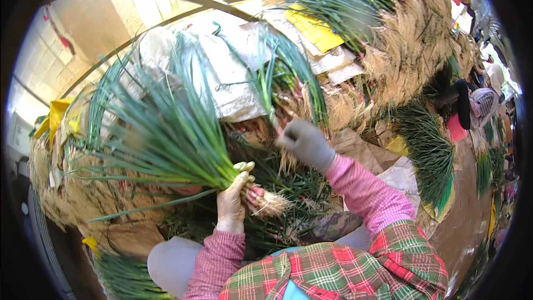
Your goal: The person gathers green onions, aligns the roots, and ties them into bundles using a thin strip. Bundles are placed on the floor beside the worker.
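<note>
A large bundle of green onions [187, 141] fans out to the upper left, gripped near its reddish white bases by my left hand [235, 200], which wears a pale glove. The bundle's pale roots [268, 203] stick out to the right of that hand. My right hand [306, 143], in a grey glove, is closed around the base of a few onion stalks [266, 91], whose leaves point up. Loose onions lie over the pile just behind it. Leaf scraps [304, 187] lie below and between my hands.
Stacked onions [408, 46] with roots outward rise at the upper right. A white sack [233, 79] and a yellow sheet [312, 29] lie on the pile. More onions [429, 150] lie on the floor to the right. Another person [483, 102] sits farther off.
</note>
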Demonstrator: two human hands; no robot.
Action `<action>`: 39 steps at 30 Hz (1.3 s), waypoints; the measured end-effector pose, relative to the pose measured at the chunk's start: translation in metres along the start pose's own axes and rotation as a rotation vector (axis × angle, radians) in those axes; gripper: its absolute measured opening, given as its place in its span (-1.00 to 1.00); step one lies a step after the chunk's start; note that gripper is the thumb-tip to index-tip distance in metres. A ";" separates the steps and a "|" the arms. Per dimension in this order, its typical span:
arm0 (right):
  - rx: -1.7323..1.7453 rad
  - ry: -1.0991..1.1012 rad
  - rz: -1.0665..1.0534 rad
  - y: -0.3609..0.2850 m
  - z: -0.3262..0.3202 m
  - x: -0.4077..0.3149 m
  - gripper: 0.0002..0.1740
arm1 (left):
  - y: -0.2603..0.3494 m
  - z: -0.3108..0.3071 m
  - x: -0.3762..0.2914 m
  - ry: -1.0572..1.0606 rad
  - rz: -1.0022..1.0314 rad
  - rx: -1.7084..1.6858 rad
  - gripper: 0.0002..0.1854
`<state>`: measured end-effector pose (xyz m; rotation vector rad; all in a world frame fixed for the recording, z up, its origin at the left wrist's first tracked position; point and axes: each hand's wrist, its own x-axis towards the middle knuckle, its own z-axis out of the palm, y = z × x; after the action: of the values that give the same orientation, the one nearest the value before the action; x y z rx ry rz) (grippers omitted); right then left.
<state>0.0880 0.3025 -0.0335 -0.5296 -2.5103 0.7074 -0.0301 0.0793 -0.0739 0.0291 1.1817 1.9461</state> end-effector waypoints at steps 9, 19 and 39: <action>0.799 -0.754 0.470 -0.029 0.039 -0.061 -0.45 | -0.004 -0.018 -0.026 -0.220 -0.201 -0.003 -0.55; 1.134 0.090 0.809 -0.107 0.093 -0.024 -0.74 | 0.004 -0.030 -0.028 -0.200 -0.203 -0.108 -0.64; 0.281 -0.081 0.308 -0.121 0.063 -0.046 -0.66 | 0.006 -0.009 -0.045 -0.087 0.056 0.212 -0.86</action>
<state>0.0636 0.1607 -0.0283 -0.8058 -2.3685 1.1965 -0.0078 0.0419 -0.0575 0.2575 1.3358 1.8401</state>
